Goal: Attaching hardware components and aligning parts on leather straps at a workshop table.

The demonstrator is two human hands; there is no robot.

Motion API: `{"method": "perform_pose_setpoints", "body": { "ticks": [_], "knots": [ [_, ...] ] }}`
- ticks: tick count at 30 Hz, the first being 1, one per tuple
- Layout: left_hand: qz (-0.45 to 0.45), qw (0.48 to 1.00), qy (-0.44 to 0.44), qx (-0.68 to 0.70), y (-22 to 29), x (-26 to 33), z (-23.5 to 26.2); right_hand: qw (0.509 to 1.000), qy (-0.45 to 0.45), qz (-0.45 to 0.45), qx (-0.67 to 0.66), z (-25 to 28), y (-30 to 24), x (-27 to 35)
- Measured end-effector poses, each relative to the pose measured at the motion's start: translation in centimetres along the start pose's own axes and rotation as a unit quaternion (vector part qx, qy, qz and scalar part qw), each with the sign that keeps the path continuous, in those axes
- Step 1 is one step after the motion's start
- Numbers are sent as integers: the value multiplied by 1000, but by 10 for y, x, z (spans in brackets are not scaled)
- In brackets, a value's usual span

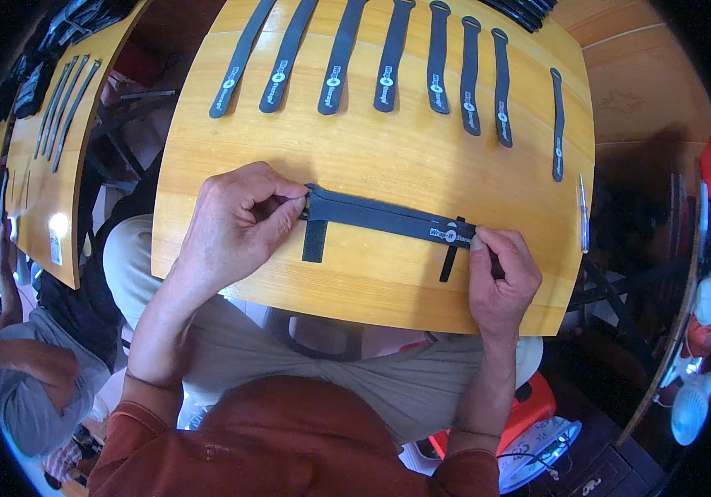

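Two hands grip one black strap (380, 217) lying flat across our wooden worktop (405, 157): our left hand (235, 228) pinches its left end between thumb and fingers, our right hand (500, 277) pinches its right end; eight more straps (388, 62) lie beyond

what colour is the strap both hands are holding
Black, with a small white printed mark near its right end; the strap shows best in the head view.
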State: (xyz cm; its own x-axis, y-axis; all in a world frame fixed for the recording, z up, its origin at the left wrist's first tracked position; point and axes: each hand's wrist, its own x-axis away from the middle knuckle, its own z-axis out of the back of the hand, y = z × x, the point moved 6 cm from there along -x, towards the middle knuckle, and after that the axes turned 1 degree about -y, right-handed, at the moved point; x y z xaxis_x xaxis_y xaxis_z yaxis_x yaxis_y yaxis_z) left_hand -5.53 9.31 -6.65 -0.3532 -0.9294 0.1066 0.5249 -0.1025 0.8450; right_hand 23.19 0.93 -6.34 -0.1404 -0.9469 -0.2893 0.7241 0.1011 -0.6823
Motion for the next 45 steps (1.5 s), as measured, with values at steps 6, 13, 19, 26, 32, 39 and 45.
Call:
{"method": "perform_pose_setpoints", "body": {
  "ticks": [6, 13, 19, 26, 32, 39, 45],
  "knots": [
    [15, 1000, 9, 1, -2, 0, 0, 1000, 3, 5, 30, -1, -1, 1],
    [-35, 999, 25, -10, 5, -1, 0, 999, 5, 20, 40, -2, -5, 0],
    [-55, 998, 28, -29, 7, 0, 1, 998, 5, 38, 53, -3, -10, -1],
    [-75, 995, 25, -54, 14, 1, 2, 996, 1, 51, 72, -1, -12, 0],
    [-155, 979, 23, -128, 17, 8, -3, 996, -8, 41, 76, -2, -13, -1],
    [-173, 961, 21, -217, 24, 10, -9, 995, -7, 46, 86, -1, -16, -2],
    [-135, 955, 49, -259, 20, 8, -14, 996, -26, 19, 84, 2, -19, -3]
  ]
}}
